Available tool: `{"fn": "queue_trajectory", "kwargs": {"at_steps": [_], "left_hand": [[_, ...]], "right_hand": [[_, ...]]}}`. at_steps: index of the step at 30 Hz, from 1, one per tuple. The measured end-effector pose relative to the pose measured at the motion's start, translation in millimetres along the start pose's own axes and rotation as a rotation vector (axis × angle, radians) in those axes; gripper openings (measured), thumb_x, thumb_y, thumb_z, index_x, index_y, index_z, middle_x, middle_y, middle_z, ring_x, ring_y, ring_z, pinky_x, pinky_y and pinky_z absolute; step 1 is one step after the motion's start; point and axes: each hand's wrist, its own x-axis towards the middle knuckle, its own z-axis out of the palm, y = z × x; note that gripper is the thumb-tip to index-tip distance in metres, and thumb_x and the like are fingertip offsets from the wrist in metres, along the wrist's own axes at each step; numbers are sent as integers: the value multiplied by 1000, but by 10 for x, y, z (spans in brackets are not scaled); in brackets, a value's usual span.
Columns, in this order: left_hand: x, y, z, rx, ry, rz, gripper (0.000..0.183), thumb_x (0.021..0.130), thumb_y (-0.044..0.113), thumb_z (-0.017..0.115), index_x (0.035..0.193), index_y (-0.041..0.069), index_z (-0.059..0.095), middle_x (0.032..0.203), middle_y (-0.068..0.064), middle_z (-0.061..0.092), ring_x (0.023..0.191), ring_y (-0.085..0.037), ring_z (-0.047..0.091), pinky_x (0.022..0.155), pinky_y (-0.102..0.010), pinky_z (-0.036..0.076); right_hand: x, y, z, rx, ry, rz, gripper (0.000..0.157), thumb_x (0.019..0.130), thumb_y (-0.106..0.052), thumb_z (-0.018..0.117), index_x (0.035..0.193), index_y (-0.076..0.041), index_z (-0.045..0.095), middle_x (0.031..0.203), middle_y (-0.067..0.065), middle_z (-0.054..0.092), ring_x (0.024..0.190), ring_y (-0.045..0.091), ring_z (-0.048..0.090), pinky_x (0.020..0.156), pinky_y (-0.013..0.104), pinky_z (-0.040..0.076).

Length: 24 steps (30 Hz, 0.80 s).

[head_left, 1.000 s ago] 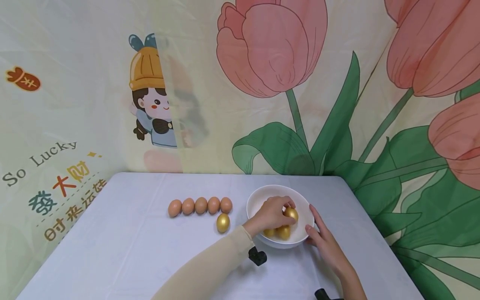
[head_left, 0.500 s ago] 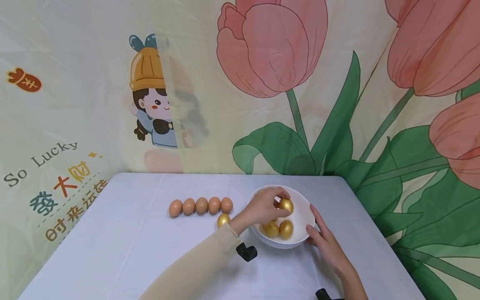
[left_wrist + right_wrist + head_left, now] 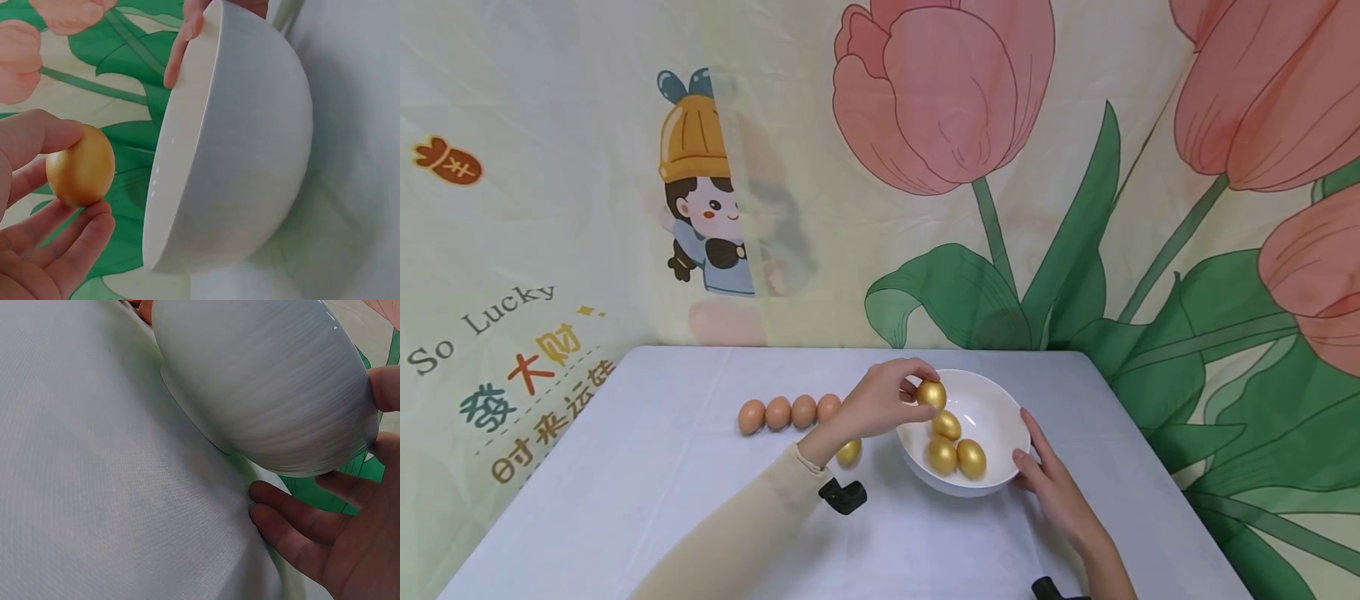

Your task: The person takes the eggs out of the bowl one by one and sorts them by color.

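My left hand [image 3: 880, 398] pinches a golden egg [image 3: 932, 396] between thumb and fingertips, over the left rim of a white bowl [image 3: 1003, 408]. In the left wrist view that egg [image 3: 81, 167] appears beside the bowl's opening, apart from the wall. Three golden eggs [image 3: 972, 459] lie inside the bowl, grouped toward its left and front. With my right hand [image 3: 1060, 492] I grip the bowl's right side. The right wrist view shows fingers [image 3: 300, 512] under and along the bowl's outer wall [image 3: 262, 381].
A row of brown eggs [image 3: 803, 412] stands left of the bowl on the white-covered table [image 3: 625, 500], its right end hidden behind my left hand. Another golden egg [image 3: 849, 452] lies in front of that row, partly covered by my wrist. A printed backdrop [image 3: 812, 167] rises behind.
My left hand has lifted the golden egg and carried it left, from inside the bowl to its left rim. The three other golden eggs are now uncovered. My right hand stays on the bowl.
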Motion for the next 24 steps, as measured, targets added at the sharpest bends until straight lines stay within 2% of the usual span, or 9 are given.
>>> {"fn": "queue_trajectory", "kwargs": {"at_steps": [7, 12, 19, 24], "left_hand": [[-205, -99, -259, 8, 28, 9, 37, 91, 14, 84, 125, 17, 70, 122, 6, 70, 101, -13, 71, 92, -28, 61], [-374, -178, -419, 31, 56, -52, 38, 89, 18, 86, 124, 24, 70, 121, 11, 69, 104, -11, 70, 91, -29, 60], [-614, -364, -570, 48, 75, -98, 41, 87, 21, 88, 124, 26, 70, 122, 9, 69, 105, -13, 71, 90, -30, 61], [-758, -524, -640, 34, 97, -105, 41, 86, 19, 89, 122, 25, 71, 120, 6, 70, 102, -13, 72, 91, -39, 63]], "right_hand": [[-1, -1, -2, 4, -4, -5, 70, 114, -39, 46, 172, -29, 9, 179, 13, 6, 144, 47, 50, 106, 55, 55], [1, 8, -3, -3, 0, 2, 69, 114, -39, 46, 172, -31, 9, 179, 12, 7, 144, 46, 50, 105, 54, 56], [3, 10, 5, -4, 2, 15, 71, 114, -42, 47, 172, -31, 8, 179, 10, 6, 145, 45, 49, 106, 55, 55], [1, 4, 7, -5, 3, 20, 71, 114, -41, 47, 172, -32, 7, 179, 10, 6, 147, 46, 47, 106, 54, 55]]}}
